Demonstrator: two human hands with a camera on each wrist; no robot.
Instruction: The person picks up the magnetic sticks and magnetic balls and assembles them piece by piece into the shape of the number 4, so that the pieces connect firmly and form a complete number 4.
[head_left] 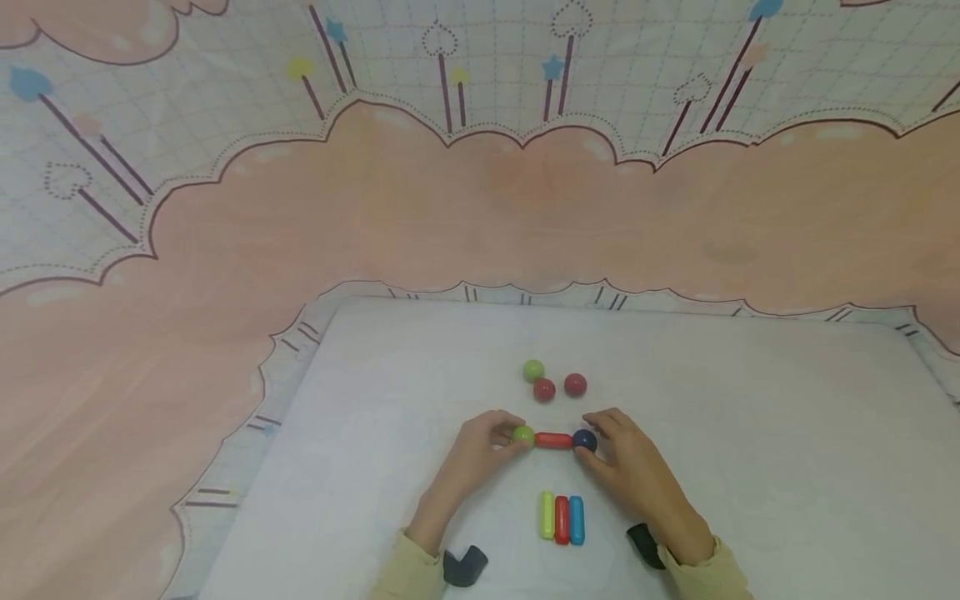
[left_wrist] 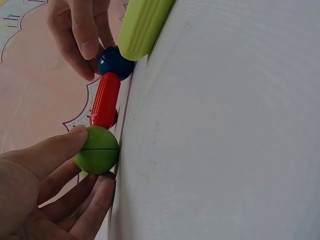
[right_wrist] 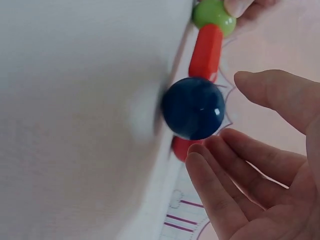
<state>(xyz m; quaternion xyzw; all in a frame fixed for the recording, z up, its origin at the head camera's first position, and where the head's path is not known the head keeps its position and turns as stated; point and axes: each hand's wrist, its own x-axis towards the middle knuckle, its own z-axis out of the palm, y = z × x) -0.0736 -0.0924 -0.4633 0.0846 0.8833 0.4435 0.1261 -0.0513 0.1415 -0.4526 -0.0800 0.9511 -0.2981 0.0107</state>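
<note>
A red rod [head_left: 553, 441] lies on the white board between a green ball [head_left: 523, 436] and a dark blue ball [head_left: 584, 440], end to end with both. My left hand [head_left: 480, 450] pinches the green ball between thumb and fingers, which the left wrist view shows closely. Beside the dark blue ball is my right hand [head_left: 630, 458], its fingers spread. In the right wrist view the thumb [right_wrist: 270, 92] stands apart from the ball [right_wrist: 194, 108], and the fingertips lie close to it; whether they touch it I cannot tell.
Beyond the hands sit a loose green ball [head_left: 533, 371] and two red balls [head_left: 575, 384]. Nearer me, a yellow-green rod [head_left: 547, 515], a red rod [head_left: 562, 520] and a blue rod [head_left: 577, 520] lie side by side. The white board [head_left: 360, 400] rests on a patterned cloth [head_left: 450, 217].
</note>
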